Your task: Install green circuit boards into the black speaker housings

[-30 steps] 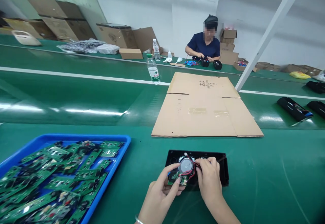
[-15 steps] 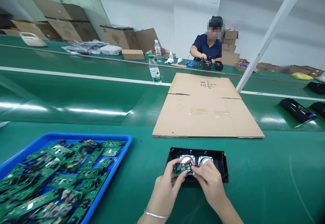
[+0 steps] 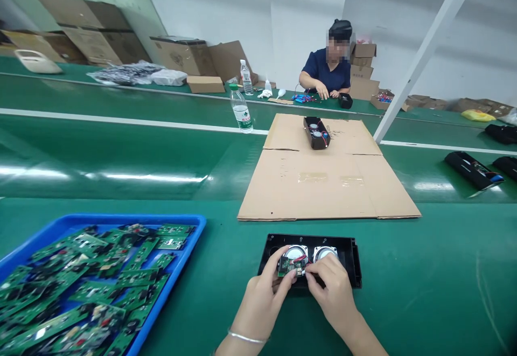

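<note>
Head view: both hands at a small green circuit board (image 3: 287, 266)

The left hand (image 3: 260, 299), a silver bangle (image 3: 247, 337) at its wrist, is nearly closed, thumb and fingers gripping the board's edges. The right hand (image 3: 334, 286) is pinched narrow at the board's right end on a lead of thin red wires (image 3: 299, 259). Just beneath lies an open black plastic housing (image 3: 348, 256) with two round silver speakers (image 3: 325, 251), flat on the green worktop (image 3: 407, 275).

Left of it, a blue plastic tray (image 3: 193, 242) carries many more boards. Beyond, a flattened brown cardboard sheet (image 3: 327, 197) bears dark handwriting, partly covered by a black speaker case (image 3: 316, 133) and not readable in full. The green-capped clear bottle (image 3: 241, 112) has a green-and-white label, its lettering too small to read.
</note>
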The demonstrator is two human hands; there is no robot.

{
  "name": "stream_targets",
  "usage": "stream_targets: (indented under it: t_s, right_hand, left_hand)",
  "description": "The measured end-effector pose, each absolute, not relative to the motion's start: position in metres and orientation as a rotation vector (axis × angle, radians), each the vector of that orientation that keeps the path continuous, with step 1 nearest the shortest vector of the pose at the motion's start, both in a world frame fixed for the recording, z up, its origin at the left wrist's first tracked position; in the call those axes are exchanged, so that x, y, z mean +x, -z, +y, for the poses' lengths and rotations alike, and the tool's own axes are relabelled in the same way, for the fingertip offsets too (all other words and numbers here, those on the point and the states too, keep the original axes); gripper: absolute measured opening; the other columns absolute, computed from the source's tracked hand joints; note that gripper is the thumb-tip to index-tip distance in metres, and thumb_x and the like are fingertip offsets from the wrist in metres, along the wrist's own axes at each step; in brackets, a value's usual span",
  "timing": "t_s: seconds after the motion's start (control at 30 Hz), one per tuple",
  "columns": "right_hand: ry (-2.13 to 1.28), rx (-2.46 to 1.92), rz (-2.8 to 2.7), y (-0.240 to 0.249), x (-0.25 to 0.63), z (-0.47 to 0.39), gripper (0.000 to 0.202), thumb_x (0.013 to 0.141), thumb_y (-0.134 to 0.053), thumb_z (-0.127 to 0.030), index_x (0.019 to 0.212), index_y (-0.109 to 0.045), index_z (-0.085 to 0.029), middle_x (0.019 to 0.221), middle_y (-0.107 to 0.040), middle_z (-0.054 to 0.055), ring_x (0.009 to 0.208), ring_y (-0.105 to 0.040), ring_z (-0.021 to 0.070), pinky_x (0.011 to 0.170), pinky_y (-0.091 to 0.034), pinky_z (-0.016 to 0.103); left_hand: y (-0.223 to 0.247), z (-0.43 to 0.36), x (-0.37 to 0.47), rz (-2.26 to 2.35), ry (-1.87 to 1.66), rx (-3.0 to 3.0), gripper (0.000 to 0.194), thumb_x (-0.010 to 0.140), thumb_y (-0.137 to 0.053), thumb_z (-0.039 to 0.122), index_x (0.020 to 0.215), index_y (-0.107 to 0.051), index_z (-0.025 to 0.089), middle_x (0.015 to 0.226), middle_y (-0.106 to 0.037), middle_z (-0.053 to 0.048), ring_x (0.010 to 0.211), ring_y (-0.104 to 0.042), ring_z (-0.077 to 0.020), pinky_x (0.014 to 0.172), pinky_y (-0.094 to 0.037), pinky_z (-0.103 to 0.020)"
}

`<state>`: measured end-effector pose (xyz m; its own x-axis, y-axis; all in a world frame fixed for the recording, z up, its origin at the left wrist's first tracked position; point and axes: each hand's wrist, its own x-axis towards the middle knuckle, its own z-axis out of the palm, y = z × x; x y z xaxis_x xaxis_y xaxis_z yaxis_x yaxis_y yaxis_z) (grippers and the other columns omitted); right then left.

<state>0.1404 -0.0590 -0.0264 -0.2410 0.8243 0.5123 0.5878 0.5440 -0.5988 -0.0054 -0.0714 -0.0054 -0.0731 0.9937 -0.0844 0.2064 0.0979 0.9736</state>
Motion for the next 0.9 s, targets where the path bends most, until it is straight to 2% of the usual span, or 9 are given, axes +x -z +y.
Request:
stream_targets:
  t_s: [0.3,0.47,0.67,0.8,0.9]
  right_hand:
    - [-0.043,-1.016,-2.085,0.029,0.14,-0.057,0.018,0.084,-0.043,-0.008,0.076,-0.056,-0.016,0.064,-0.057,0.003,0.061,-0.046,0.0136,0.054,-0.039,0.026]
    - [0.034,-1.06,-2.136,0.03,0.139,-0.057,0.025,0.084,-0.039,-0.008,0.066,-0.053,-0.017,0.057,-0.048,0.002,0.057,-0.04,0.0138,0.05,-0.033,0.025]
    - [-0.106,-1.069,-2.147,0.028,0.142,-0.056,0.025,0.084,-0.039,-0.009,0.062,-0.049,-0.017,0.057,-0.045,0.001,0.057,-0.038,0.0136,0.049,-0.031,0.025]
    - [-0.265,-1.11,-2.118,0.028,0.145,-0.058,0.02,0.086,-0.04,-0.012,0.071,-0.052,-0.018,0.063,-0.051,0.001,0.06,-0.045,0.0136,0.052,-0.036,0.025]
    - [-0.44,-1.229,-2.026,0.029,0.146,-0.06,0.009,0.086,-0.044,-0.017,0.084,-0.053,-0.02,0.066,-0.054,0.0,0.06,-0.051,0.013,0.051,-0.041,0.023]
  left_hand:
    - [0.0,-0.066,-0.001,1.418,-1.013,1.185,0.034,0.075,-0.05,0.034,0.106,-0.052,0.02,0.07,-0.069,0.001,0.061,-0.069,-0.0185,0.058,-0.059,-0.028]
    - [0.01,-0.067,0.002,1.423,-1.049,1.272,0.031,0.077,-0.048,0.033,0.104,-0.055,0.021,0.067,-0.068,0.001,0.059,-0.069,-0.0181,0.057,-0.057,-0.026]
    - [0.016,-0.069,0.002,1.425,-1.009,1.544,0.028,0.08,-0.045,0.03,0.105,-0.057,0.023,0.059,-0.067,0.001,0.05,-0.065,-0.0158,0.05,-0.053,-0.021]
    - [0.005,-0.065,-0.004,1.304,-0.97,1.548,0.027,0.082,-0.042,0.026,0.107,-0.055,0.024,0.071,-0.07,-0.001,0.063,-0.067,-0.0161,0.06,-0.055,-0.022]
    - [0.001,-0.062,-0.01,1.2,-0.928,1.61,0.025,0.084,-0.037,0.022,0.102,-0.055,0.022,0.067,-0.067,-0.001,0.062,-0.066,-0.0146,0.059,-0.055,-0.022]
